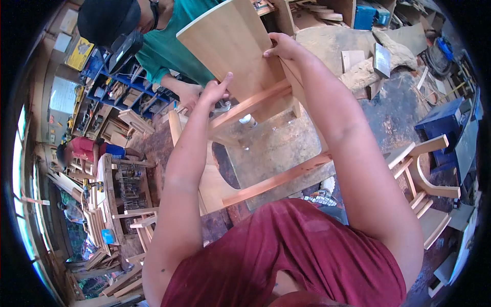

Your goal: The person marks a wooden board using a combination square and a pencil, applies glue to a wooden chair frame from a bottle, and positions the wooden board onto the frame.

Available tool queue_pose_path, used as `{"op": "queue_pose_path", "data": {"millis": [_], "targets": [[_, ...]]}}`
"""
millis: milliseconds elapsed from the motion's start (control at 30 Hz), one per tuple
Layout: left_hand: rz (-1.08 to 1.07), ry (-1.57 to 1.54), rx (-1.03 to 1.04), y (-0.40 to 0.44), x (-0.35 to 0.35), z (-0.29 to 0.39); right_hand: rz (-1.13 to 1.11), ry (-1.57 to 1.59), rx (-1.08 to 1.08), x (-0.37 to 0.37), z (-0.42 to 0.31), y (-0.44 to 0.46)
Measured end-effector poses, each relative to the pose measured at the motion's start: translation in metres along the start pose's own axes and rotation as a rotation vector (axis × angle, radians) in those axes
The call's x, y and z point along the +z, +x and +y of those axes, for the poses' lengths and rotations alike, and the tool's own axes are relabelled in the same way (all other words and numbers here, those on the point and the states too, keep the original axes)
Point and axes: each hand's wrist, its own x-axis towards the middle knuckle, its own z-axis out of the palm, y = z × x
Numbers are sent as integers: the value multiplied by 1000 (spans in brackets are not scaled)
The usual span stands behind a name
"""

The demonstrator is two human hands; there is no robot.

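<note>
A flat, light wooden panel [230, 43] stands tilted in a wooden chair-like frame [279, 181] in front of me. My right hand [284, 47] grips the panel's right edge, thumb on its near face. My left hand [215, 92] is at the panel's lower left edge, thumb raised against it and the other fingers mostly hidden. A crossrail [250, 106] of the frame runs just below the panel. Close beside my left hand is a co-worker's hand [189, 94], near a metal tool, perhaps a clamp [221, 106], that I cannot make out clearly.
A co-worker in a green shirt [169, 51] leans in across the frame. Another person [89, 148] bends over a bench at left. Blue shelves [123, 82] hold tools. At right stand another wooden chair frame [424, 179] and a blue box [440, 120]; offcuts lie behind.
</note>
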Motion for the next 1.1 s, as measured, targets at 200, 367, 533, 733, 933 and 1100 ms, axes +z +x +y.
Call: {"op": "queue_pose_path", "data": {"millis": [200, 367, 533, 733, 933, 1100], "targets": [[-17, 83, -67, -7, -5, 17, 54, -80, 30, 0, 0, -1], [-38, 110, -100, 2, -5, 12, 68, -132, 48, -2, -10, -7], [-51, 111, -82, 5, -5, 14, 26, -60, 49, -2, -6, -3], [-66, 158, -118, 4, -6, 20, 28, -72, 22, -2, -7, -5], [-73, 71, -35, 2, -4, 18, 16, -43, 2, 0, 10, 6], [-10, 94, -38, 4, -1, 14, 30, -46, 22, 0, 5, 2]]}}
